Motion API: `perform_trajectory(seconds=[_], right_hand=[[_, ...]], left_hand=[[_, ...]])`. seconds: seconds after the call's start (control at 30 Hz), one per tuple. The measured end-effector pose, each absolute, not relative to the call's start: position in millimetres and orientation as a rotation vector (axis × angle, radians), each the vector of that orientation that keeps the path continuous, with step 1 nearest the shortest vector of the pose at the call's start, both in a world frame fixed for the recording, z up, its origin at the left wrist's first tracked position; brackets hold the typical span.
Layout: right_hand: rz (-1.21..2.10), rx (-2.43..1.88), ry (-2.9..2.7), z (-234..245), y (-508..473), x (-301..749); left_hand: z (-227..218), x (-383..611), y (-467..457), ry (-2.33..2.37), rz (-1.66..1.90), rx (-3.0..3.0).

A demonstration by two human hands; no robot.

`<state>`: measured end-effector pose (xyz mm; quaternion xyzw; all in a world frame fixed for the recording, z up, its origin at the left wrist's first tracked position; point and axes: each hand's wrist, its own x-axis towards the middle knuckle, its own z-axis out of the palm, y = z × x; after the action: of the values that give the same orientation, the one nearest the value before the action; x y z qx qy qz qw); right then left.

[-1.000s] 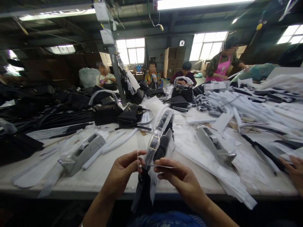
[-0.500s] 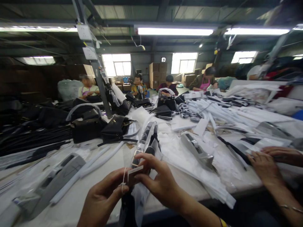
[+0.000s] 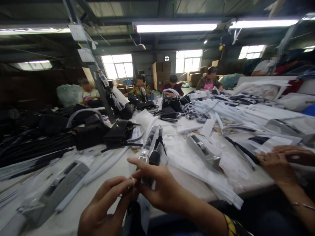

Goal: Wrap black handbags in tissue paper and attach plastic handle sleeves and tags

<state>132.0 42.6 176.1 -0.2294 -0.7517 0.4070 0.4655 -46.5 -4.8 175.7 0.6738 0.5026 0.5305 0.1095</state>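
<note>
1. table [image 3: 115,165]: crowded with black bags [image 3: 118,134] and a grey tool [image 3: 203,154]; a co-worker's hand [image 3: 278,165] is near on the right.
2. strap [image 3: 154,144]: above the near table edge; likely soft, light, slick in plastic; best taken at the stiff buckle [image 3: 143,158].
3. right hand [image 3: 159,191]: clamped round the strap.
4. left hand [image 3: 103,209]: fingertips pinch the thin string [image 3: 133,183].

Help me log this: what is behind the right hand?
A black strap with a metal buckle, in clear wrap, rises behind the right hand. A thin white string shows beside the left hand. Its lower part and whatever the fingers pinch are covered.
</note>
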Motion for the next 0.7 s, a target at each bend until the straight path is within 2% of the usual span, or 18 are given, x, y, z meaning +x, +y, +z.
perform_trajectory(seconds=[0.13,0.23,0.3,0.4,0.5,0.6,0.7], right_hand=[[1.443,-0.484,-1.508,169.7,35.3,135.3],[1.513,-0.462,-1.318,159.0,33.6,134.9],[1.356,-0.517,-1.369,151.2,32.2,134.6],[0.939,-0.596,-1.590,140.4,30.0,134.6],[0.674,-0.582,-1.824,131.6,31.0,132.8],[0.549,-0.638,-2.066,125.7,37.2,128.1],[0.506,-0.666,-2.109,122.3,45.6,121.4]], left_hand=[[170.6,-36.4,-25.6,1.551,1.685,1.898],[150.1,-34.8,-35.4,1.677,1.785,1.703],[133.0,-39.5,-39.4,1.721,1.828,1.498],[117.8,-46.6,-46.7,1.757,1.935,1.388],[122.7,-45.9,-59.4,1.802,2.061,1.871],[131.5,-39.8,-76.1,1.555,2.042,2.441],[124.8,-32.7,-92.0,1.414,1.931,2.566]])
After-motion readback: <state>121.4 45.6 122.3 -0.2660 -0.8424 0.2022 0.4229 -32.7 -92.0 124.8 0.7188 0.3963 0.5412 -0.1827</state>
